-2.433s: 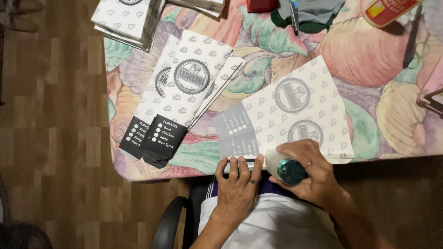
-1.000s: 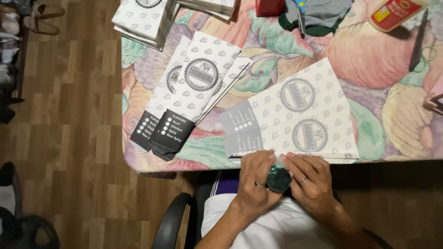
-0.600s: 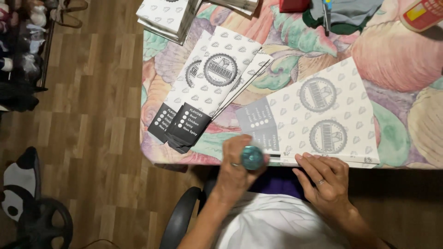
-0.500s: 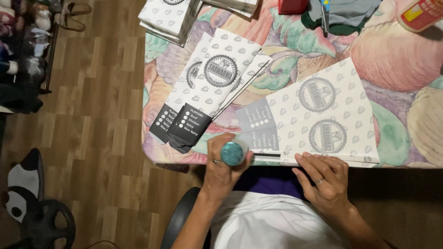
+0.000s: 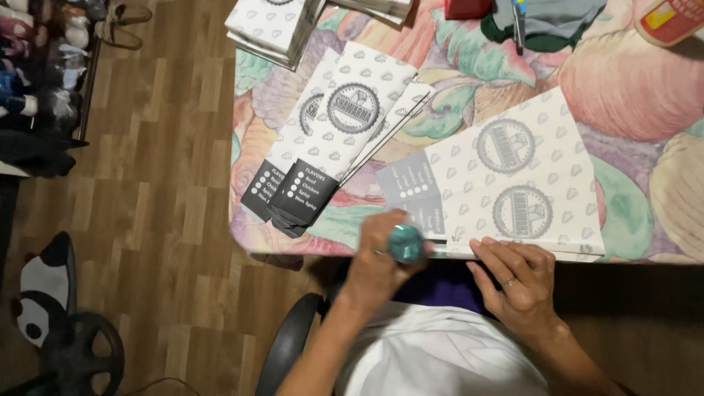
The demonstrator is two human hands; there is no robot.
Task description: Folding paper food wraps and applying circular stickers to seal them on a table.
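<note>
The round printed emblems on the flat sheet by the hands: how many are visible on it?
2. One round emblem is on the far part of the flat sheet; the other emblem is nearer the right hand. More may be hidden underneath.

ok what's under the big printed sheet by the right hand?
Under the printed sheet the edges of more sheets show along its near side, resting on the patterned tablecloth. How many lie beneath is hidden. The right hand presses that near edge.
</note>
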